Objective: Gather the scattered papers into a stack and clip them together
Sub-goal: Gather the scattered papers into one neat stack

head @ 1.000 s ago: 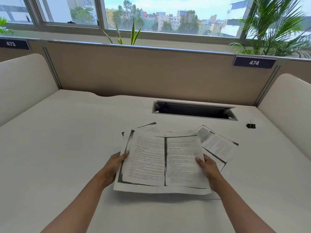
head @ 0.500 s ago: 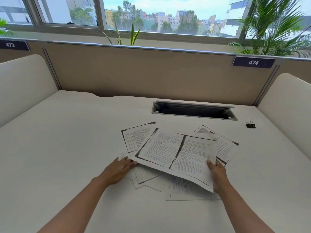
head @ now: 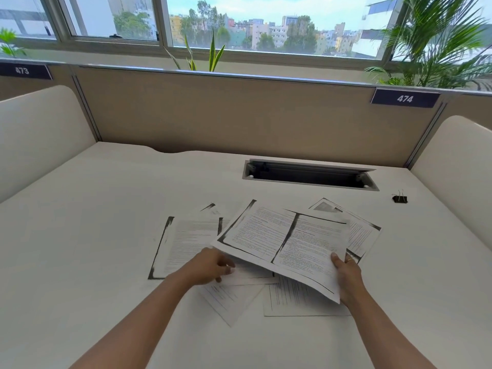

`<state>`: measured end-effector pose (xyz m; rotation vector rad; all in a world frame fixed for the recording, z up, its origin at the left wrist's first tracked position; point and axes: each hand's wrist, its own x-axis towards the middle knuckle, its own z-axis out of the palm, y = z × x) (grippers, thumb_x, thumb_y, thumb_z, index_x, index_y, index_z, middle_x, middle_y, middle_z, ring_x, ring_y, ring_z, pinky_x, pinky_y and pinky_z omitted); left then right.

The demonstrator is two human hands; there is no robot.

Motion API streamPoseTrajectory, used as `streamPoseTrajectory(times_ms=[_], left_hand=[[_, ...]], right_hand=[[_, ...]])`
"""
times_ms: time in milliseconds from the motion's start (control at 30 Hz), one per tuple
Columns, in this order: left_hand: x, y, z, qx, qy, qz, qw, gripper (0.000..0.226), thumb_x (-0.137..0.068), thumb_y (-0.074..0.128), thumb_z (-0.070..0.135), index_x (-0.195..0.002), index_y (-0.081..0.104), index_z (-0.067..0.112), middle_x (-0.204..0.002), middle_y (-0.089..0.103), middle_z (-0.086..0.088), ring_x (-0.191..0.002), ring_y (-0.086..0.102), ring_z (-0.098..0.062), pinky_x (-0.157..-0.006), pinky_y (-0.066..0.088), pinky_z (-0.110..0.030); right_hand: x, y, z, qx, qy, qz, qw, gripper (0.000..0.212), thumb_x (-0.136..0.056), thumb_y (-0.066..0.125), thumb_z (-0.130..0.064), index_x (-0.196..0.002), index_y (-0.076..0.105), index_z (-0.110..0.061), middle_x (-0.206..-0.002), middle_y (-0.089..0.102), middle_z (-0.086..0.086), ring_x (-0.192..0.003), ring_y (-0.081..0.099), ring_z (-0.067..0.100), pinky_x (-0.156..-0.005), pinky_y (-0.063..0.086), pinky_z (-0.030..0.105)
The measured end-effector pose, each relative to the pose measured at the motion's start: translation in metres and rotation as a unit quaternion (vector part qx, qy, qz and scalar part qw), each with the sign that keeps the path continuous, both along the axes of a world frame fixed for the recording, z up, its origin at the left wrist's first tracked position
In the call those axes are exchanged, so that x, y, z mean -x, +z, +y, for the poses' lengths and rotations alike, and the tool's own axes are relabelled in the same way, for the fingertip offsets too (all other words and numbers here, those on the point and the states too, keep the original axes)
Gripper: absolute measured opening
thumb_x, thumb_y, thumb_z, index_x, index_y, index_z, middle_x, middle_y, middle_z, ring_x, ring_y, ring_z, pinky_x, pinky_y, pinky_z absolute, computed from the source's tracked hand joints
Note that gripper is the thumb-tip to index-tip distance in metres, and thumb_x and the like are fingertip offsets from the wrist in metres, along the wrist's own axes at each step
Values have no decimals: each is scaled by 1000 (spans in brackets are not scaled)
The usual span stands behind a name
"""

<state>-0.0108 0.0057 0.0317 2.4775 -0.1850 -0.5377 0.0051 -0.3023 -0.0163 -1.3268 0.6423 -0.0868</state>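
Several photocopied sheets lie scattered on the white desk (head: pixel 80 235). My right hand (head: pixel 348 278) grips the near right corner of a double-page sheet (head: pixel 287 243) and holds it tilted above the others. My left hand (head: pixel 210 267) rests on a loose sheet (head: pixel 231 296) under that raised page, fingers curled at its edge. Another sheet (head: pixel 183 243) lies flat to the left, one more sheet (head: pixel 359 230) pokes out at the right, and one sheet (head: pixel 292 302) lies near me. A black binder clip (head: pixel 400 198) sits alone at the far right of the desk.
A recessed cable slot (head: pixel 308 177) is set into the desk behind the papers. Beige partition panels (head: pixel 239 115) wall in the back and both sides. Plants stand on the window ledge beyond.
My left hand has let go of the double-page sheet and dropped onto the papers below. The right hand now holds that sheet alone, swung to the right, uncovering sheets on the left.
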Motion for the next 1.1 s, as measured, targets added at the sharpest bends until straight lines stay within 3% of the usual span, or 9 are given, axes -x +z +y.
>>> streamPoseTrajectory(times_ms=[67,167,233,333,400,533,667,1000,1100], left_hand=[[0,2,2,98,48,40,993,10,-88,59,17,-91,68,15,-86,68,-1,-63,64,-7,-58,48,-15],[-1,-1,14,121,159,-30,979,14,-85,63,14,-73,65,21,-75,68,1,-62,64,-9,-60,48,-16],[-2,-6,28,71,248,-95,962,5,-80,68,17,-84,69,15,-88,70,-5,-79,64,-16,-73,46,-22],[0,-14,47,-10,340,-110,934,42,-77,72,23,-115,61,10,-118,58,-15,-112,53,-28,-89,42,-33],[1,-13,57,-55,375,-90,921,60,-74,74,29,-127,51,12,-130,47,-17,-124,41,-33,-97,39,-42],[2,-15,70,-112,416,-42,901,84,-66,78,44,-132,40,9,-134,40,-18,-127,34,-35,-100,35,-46],[2,-20,75,-110,421,-19,900,99,-57,83,46,-133,34,6,-133,39,-21,-127,34,-36,-99,37,-45],[-2,-17,76,-82,428,-10,900,103,-52,88,35,-133,31,3,-131,38,-25,-122,38,-40,-98,38,-47],[-2,-17,78,-49,440,0,897,106,-51,90,29,-134,29,5,-132,35,-26,-123,37,-42,-98,37,-49]], right_hand=[[0,1,1,5,4,1,1000,35,-93,50,-9,-127,48,-3,-126,56,20,-111,55,39,-99,42,53],[1,1,1,10,11,-1,1000,36,-93,49,-8,-128,47,-2,-125,57,20,-107,56,37,-99,43,52],[1,0,1,15,16,-5,1000,35,-93,49,-8,-128,47,-3,-126,56,20,-108,56,37,-99,43,51],[1,-1,1,22,21,-6,1000,34,-93,49,-7,-127,47,-2,-126,56,21,-104,56,34,-99,43,50],[2,-1,2,22,27,-7,999,33,-93,48,-7,-126,48,-1,-125,57,22,-101,56,33,-98,44,49],[2,-1,2,27,32,-8,999,33,-93,48,-7,-126,48,-2,-124,57,21,-101,57,33,-98,44,49],[1,-2,2,26,34,-7,999,34,-93,48,-7,-127,48,-3,-124,58,20,-106,58,37,-98,44,51],[2,-3,2,25,40,-11,999,33,-93,48,-8,-126,49,-1,-120,59,20,-100,58,33,-89,49,44],[3,-4,2,29,40,-6,999,34,-93,50,-9,-127,49,-3,-122,60,19,-105,59,36,-94,47,49]])
